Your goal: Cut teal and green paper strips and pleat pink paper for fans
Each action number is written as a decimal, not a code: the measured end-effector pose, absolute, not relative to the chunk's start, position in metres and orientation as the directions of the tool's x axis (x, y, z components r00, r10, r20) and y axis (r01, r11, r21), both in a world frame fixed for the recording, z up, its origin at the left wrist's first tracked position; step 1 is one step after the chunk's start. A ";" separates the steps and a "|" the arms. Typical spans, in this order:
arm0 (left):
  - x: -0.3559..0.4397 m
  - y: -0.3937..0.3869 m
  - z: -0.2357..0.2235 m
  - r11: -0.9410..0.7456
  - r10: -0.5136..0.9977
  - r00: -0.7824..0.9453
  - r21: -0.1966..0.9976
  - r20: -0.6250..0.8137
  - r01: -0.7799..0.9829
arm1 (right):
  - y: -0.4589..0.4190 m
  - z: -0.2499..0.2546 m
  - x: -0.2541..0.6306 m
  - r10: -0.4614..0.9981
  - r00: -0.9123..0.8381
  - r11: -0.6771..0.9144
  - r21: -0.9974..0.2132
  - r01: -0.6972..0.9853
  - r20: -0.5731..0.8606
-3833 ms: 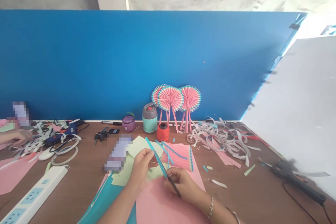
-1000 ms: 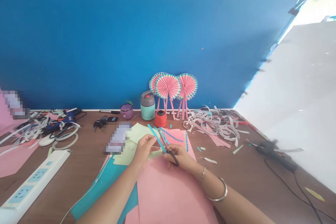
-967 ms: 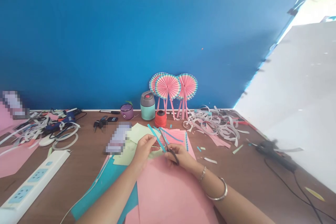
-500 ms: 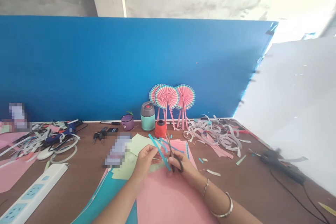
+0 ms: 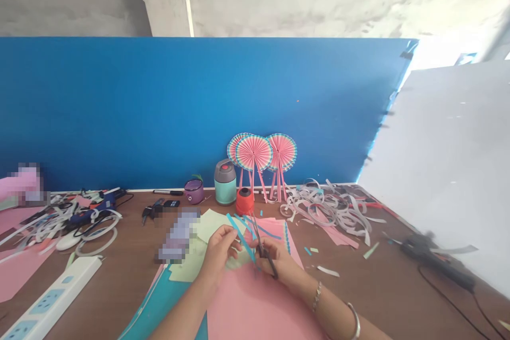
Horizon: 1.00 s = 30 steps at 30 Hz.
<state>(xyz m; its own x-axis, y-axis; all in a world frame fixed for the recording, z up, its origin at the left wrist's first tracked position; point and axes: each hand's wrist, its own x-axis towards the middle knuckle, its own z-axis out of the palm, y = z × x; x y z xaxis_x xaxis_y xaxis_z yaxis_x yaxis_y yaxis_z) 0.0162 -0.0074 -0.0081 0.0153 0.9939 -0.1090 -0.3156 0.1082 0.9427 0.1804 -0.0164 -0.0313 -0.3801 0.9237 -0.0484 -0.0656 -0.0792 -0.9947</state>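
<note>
My left hand [image 5: 220, 251] pinches a narrow blue paper strip [image 5: 240, 234] that slants down to the right. Fingers of my right hand [image 5: 279, 260] are wrapped round dark-handled scissors [image 5: 268, 261], whose blades point up and away, a little apart. The strip's lower end lies close to my right fingertips; whether they touch it I cannot tell. Beneath both hands is a large pink paper sheet [image 5: 255, 303]. Behind them lie a pleated pink paper [image 5: 271, 227] with a blue scalloped edge and more blue strips, and pale green sheets [image 5: 187, 260].
Pink paper fans [image 5: 254, 153] stand by the blue partition, near a red thread spool [image 5: 245, 201], a turquoise flask [image 5: 225, 183] and a purple pot [image 5: 194, 191]. Curled white strips [image 5: 326, 207] and a glue gun [image 5: 436, 260] lie right. A power strip [image 5: 51, 297] lies left.
The scissors have swung from along the strip to upright beside it, their blades clear of it. My left hand keeps its pinch. My view has tilted down, then up again.
</note>
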 end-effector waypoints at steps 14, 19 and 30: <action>0.012 -0.004 -0.012 0.253 0.965 0.111 0.746 -0.236 -0.616 | -0.020 -0.027 0.182 0.911 -0.399 -0.106 -0.994 0.015 -0.104; 0.019 -0.012 -0.009 0.162 0.985 0.131 0.873 -0.114 -0.460 | -0.022 -0.030 0.178 0.888 -0.454 -0.054 -0.997 0.058 -0.074; 0.027 -0.018 -0.010 0.080 0.996 0.064 0.941 -0.062 -0.329 | -0.024 -0.028 0.177 0.879 -0.476 -0.001 -0.998 0.064 -0.031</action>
<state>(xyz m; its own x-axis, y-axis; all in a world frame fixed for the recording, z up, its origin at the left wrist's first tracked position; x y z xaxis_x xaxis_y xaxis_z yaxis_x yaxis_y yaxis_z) 0.0273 -0.0180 -0.0104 0.0635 0.9960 -0.0624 -0.3287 0.0799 0.9411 0.1766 -0.0241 -0.0277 -0.4760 0.8789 -0.0313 0.0641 -0.0008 -0.9979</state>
